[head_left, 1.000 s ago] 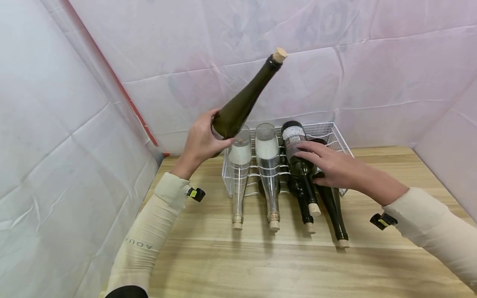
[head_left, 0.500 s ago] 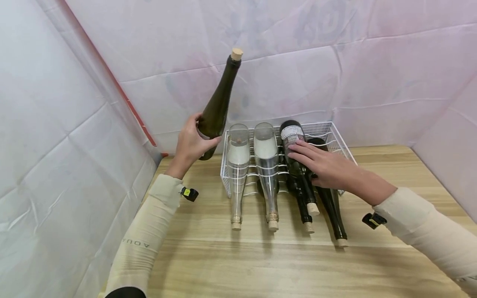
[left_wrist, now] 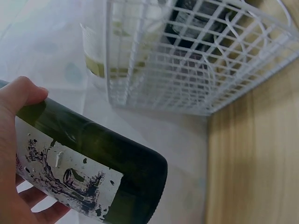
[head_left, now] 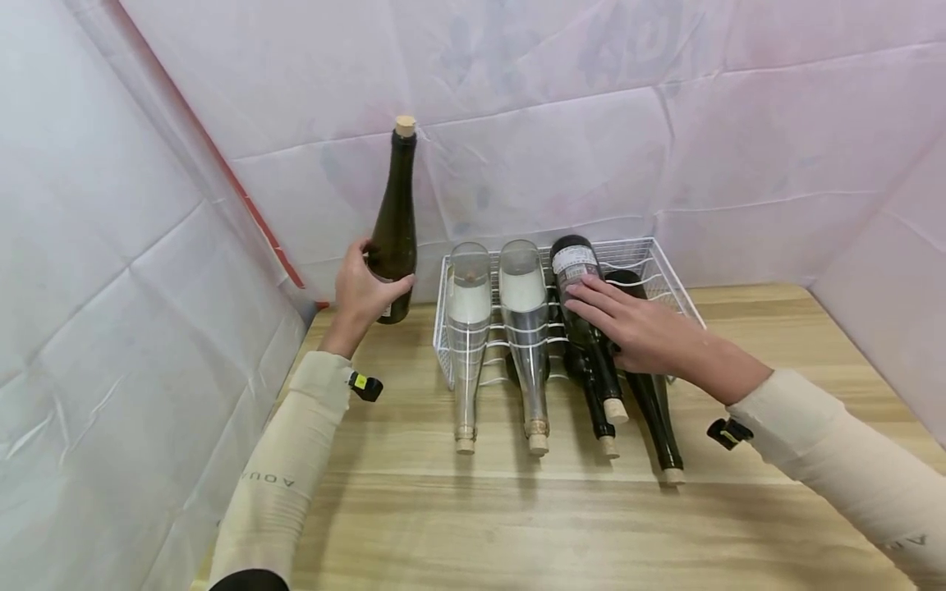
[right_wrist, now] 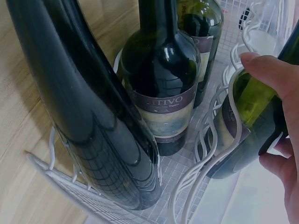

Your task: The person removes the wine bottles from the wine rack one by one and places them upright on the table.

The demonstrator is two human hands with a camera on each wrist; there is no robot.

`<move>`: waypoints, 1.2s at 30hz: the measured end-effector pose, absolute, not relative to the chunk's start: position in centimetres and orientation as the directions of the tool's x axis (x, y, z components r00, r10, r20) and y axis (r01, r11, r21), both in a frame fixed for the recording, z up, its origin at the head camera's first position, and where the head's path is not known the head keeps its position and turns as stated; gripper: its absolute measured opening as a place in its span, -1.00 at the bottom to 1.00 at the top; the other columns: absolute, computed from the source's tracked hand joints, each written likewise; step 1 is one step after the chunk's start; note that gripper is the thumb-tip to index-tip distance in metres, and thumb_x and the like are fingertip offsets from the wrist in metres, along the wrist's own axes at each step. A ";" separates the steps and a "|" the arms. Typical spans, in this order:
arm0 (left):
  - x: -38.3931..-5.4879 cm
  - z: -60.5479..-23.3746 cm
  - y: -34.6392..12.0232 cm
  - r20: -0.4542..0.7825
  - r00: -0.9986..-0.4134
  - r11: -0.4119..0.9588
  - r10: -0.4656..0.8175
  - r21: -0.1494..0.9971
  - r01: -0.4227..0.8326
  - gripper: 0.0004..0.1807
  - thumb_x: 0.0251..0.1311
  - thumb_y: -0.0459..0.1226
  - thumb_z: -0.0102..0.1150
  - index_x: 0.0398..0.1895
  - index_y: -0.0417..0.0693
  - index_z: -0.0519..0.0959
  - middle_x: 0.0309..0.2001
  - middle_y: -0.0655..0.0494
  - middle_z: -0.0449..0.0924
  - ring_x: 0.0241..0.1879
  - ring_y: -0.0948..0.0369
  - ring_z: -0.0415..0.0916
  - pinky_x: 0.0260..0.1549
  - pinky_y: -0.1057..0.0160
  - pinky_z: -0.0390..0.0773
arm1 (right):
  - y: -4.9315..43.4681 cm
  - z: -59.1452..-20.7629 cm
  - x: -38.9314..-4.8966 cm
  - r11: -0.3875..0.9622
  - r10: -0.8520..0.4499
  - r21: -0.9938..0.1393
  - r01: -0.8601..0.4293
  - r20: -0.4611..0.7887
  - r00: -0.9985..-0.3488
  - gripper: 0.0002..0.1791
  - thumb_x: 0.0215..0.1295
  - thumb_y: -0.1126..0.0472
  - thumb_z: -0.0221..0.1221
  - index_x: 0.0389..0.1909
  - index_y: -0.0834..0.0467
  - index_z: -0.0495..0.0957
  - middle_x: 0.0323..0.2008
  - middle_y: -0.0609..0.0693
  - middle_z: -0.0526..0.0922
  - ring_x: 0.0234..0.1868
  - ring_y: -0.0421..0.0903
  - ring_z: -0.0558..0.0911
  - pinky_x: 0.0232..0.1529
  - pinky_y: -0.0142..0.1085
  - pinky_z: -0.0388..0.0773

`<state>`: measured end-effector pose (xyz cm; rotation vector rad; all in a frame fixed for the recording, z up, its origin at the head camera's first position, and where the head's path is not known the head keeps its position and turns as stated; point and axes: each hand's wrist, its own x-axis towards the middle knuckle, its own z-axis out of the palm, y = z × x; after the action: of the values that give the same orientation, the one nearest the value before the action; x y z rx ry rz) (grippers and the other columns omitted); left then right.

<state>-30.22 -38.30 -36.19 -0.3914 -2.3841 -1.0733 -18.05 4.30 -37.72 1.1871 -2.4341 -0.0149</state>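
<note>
My left hand [head_left: 362, 291] grips a dark green corked wine bottle [head_left: 395, 205] by its lower body, left of a white wire rack [head_left: 678, 283]. The bottle is almost upright, cork up; its worn picture label shows in the left wrist view. With thumb and fingers around its sides, my right hand [head_left: 639, 330] holds another dark wine bottle [head_left: 575, 261], lying in the rack's upper tier with its cork toward me. In the right wrist view that green bottle [right_wrist: 243, 112] rests against wavy white wires. Whether the left bottle's base touches the table cannot be told.
Two clear corked bottles [head_left: 467, 361] lie on the rack's left side, necks toward me. A lower dark bottle [head_left: 597, 402] and a dark bottle [head_left: 658, 419] at the right also point forward. Wooden table [head_left: 502, 533] lies in front; white sheeting [head_left: 547, 172] hangs behind.
My left hand has moved left and slightly down, bringing its bottle from a rightward tilt to nearly upright. The right hand stays on its bottle, its fingers shifted only slightly.
</note>
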 end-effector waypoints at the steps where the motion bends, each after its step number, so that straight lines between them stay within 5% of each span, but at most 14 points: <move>1: -30.3 -36.4 -38.5 0.539 -0.841 0.650 0.042 0.624 0.433 -0.04 -0.10 -0.10 0.62 0.39 -0.25 0.38 0.21 -0.25 0.56 0.11 -0.15 0.58 0.14 -0.14 0.62 | 4.3 -37.8 -18.1 0.632 -0.754 0.191 -0.751 0.374 -0.540 0.15 -0.41 0.43 0.48 0.45 0.33 0.33 0.49 0.27 0.37 0.50 0.34 0.35 -0.50 -0.27 0.62; 21: -31.1 -40.3 -42.3 0.460 -0.883 0.670 -0.091 0.684 0.288 -0.04 -0.04 -0.08 0.60 0.38 -0.26 0.32 0.28 -0.28 0.48 0.24 -0.18 0.51 0.25 -0.18 0.55 | 4.1 -38.3 -18.3 0.608 -0.761 0.212 -0.765 0.431 -0.485 0.09 -0.48 0.48 0.33 0.39 0.36 0.40 0.43 0.29 0.44 0.43 0.38 0.42 -0.57 -0.32 0.53; 36: -31.1 -41.9 -43.7 0.384 -0.907 0.637 -0.173 0.746 0.195 -0.05 -0.03 -0.09 0.58 0.39 -0.19 0.29 0.29 -0.24 0.47 0.25 -0.15 0.49 0.29 -0.14 0.52 | 4.2 -38.4 -18.0 0.620 -0.754 0.201 -0.758 0.422 -0.504 0.09 -0.46 0.50 0.28 0.41 0.36 0.38 0.45 0.29 0.42 0.45 0.39 0.40 -0.53 -0.31 0.55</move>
<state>-31.06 -43.71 -41.92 -0.0176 -2.4352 -1.1816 -18.05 4.17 -38.40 1.1925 -2.3726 0.0135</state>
